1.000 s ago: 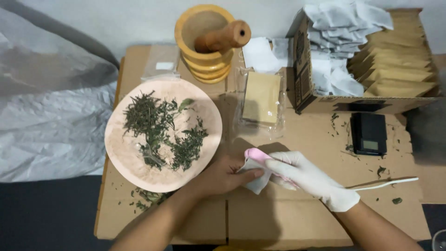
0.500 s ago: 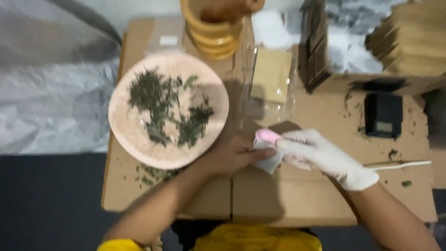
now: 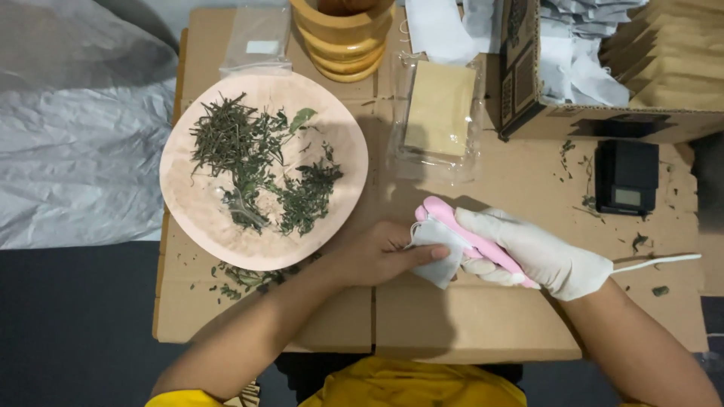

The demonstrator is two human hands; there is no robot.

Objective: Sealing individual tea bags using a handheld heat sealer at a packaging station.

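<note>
A small white sachet (image 3: 436, 252) sits pinched in the bare left hand (image 3: 377, 255), its edge inside a pink handheld sealer (image 3: 471, 240) gripped by the gloved right hand (image 3: 532, 252), above the cardboard-covered bench (image 3: 467, 316), beside a pink plate (image 3: 188, 203) of dried herbs (image 3: 260, 169).

A clear plastic pouch (image 3: 439, 120) lies flat at the table's middle, holding a tan rectangular sachet. A second clear pouch (image 3: 259, 45) with a small white label (image 3: 265, 47) lies at the far edge, left of the wooden mortar. At the right stands an open brown cardboard box (image 3: 528, 83), packed with white bags (image 3: 581, 64) and upright tan packets (image 3: 679, 60). Just before it sits a small black scale (image 3: 627, 177) with a pale grey screen (image 3: 627, 197).
</note>
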